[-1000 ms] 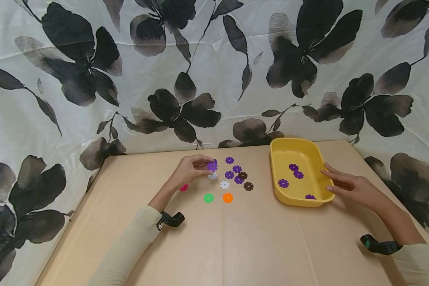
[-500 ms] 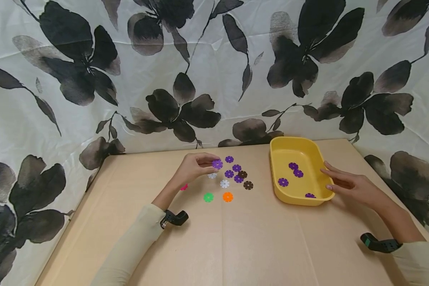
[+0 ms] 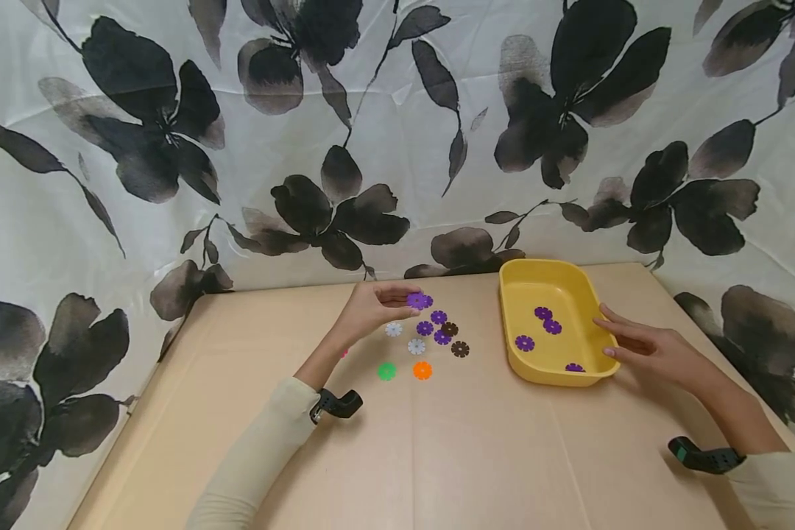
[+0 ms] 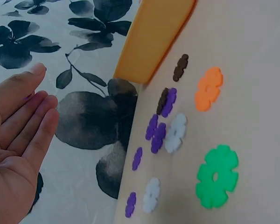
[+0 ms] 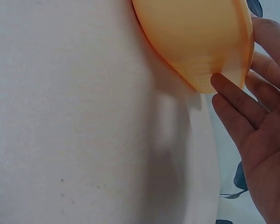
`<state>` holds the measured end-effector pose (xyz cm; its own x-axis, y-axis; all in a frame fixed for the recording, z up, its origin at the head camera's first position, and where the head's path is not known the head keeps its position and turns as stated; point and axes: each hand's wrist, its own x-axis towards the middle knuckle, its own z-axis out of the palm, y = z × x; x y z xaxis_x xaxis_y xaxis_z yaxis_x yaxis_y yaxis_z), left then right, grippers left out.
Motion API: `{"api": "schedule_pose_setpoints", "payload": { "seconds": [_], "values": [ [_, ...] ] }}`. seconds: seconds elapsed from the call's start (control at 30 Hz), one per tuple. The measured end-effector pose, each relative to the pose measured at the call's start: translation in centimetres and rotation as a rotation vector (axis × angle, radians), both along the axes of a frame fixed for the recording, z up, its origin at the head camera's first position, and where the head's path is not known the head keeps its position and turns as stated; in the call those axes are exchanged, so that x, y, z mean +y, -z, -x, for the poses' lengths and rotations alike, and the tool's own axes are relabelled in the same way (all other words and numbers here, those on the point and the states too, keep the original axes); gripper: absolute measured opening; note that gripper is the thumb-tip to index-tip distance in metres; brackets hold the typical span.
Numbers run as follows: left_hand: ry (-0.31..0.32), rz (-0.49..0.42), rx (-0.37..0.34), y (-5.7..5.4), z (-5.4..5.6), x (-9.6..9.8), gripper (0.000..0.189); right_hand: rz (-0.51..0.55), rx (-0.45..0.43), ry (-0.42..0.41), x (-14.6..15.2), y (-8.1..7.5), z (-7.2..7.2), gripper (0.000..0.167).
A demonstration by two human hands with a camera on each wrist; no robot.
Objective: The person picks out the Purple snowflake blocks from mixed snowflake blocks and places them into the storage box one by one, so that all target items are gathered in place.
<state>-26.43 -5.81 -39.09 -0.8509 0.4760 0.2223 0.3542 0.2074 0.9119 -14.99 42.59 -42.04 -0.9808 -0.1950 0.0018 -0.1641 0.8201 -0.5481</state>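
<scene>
Behind, white black-flowered fabric (image 3: 387, 140) fills the upper frame, a beige table (image 3: 483, 456) the lower. Mid-frame, the left hand (image 3: 369, 308) pinches a purple flower-shaped disc (image 3: 415, 300); lower right, the right hand (image 3: 659, 350), fingers extended, touches a yellow rectangular tray (image 3: 556, 376).

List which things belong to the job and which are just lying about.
Probably the job:
yellow rounded-rectangular plastic-looking tray
purple flower-shaped plastic-looking discs, the only colour in the tray

Probably lying about:
similar white discs, brown discs, green disc, orange disc
</scene>
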Motion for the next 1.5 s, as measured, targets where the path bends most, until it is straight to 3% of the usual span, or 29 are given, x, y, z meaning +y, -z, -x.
{"api": "schedule_pose_setpoints", "payload": {
  "seconds": [0.5, 0.87, 1.5],
  "values": [
    [0.098, -0.043, 0.024, -1.2, -0.7, 2.3, 0.036, -0.007, 0.009, 0.005, -0.5, -0.3, -0.9, 0.062],
    [0.106, -0.035, 0.029, -1.8, -1.1, 3.2, 0.038, 0.003, 0.006, 0.015, -0.8, -0.6, -1.7, 0.061],
    [0.204, -0.062, 0.043, -2.4, -1.6, 5.6, 0.037, 0.028, 0.008, 0.02, -1.4, -0.4, -2.9, 0.061]
  ]
}}
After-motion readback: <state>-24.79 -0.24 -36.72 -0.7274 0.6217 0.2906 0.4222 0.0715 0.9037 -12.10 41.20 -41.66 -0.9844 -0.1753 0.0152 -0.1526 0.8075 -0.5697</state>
